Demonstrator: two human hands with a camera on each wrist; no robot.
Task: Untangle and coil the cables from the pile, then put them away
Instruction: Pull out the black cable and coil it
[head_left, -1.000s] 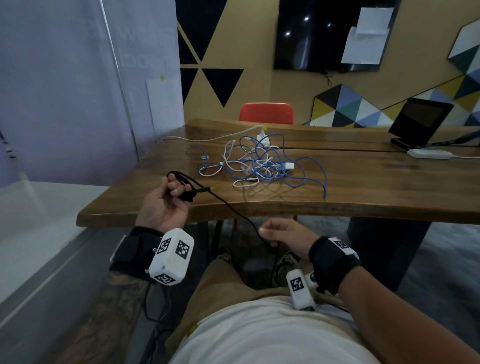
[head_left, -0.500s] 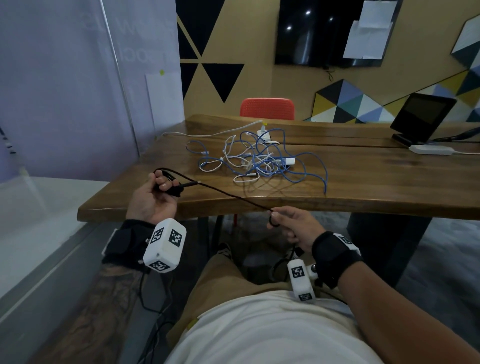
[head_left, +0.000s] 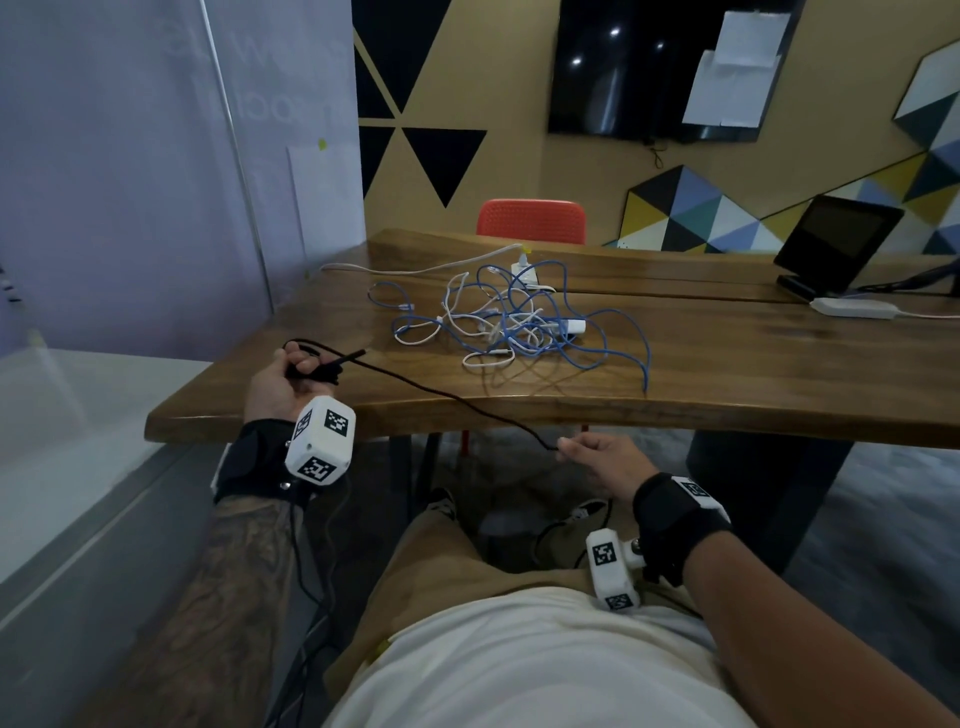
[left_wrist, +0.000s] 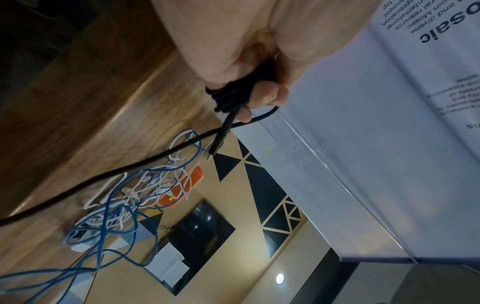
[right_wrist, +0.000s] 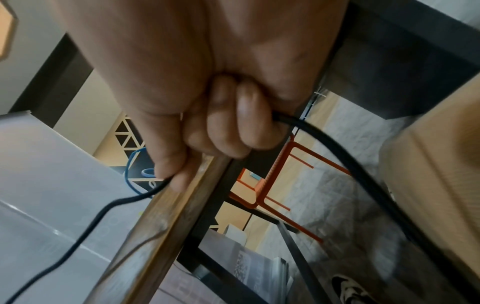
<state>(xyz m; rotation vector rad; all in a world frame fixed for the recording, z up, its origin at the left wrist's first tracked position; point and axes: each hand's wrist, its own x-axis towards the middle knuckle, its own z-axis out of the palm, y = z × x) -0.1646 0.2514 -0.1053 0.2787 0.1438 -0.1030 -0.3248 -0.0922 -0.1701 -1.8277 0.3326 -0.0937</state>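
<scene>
While the left hand (head_left: 283, 382) is clamping a small bundle of black cable (head_left: 441, 395) at nine o'clock over the table (head_left: 753, 374) edge, the right hand (head_left: 602, 460) is pinching the same cable at six o'clock, just below that edge; coiling looks to be in hand, and the next wrap calls for feeding slack leftward; the blue-and-white pile (head_left: 511, 322) is waiting at twelve o'clock, apart from both hands. Left wrist: fingers (left_wrist: 270, 96) are curling round several black turns (left_wrist: 233, 96), plug jutting toward the pile (left_wrist: 116, 205). Right wrist: thumb and fingers (right_wrist: 241, 121) are gripping the cable (right_wrist: 363, 185) beside the table's edge (right_wrist: 166, 216); open room lies beneath, toward the chair (right_wrist: 275, 185).
</scene>
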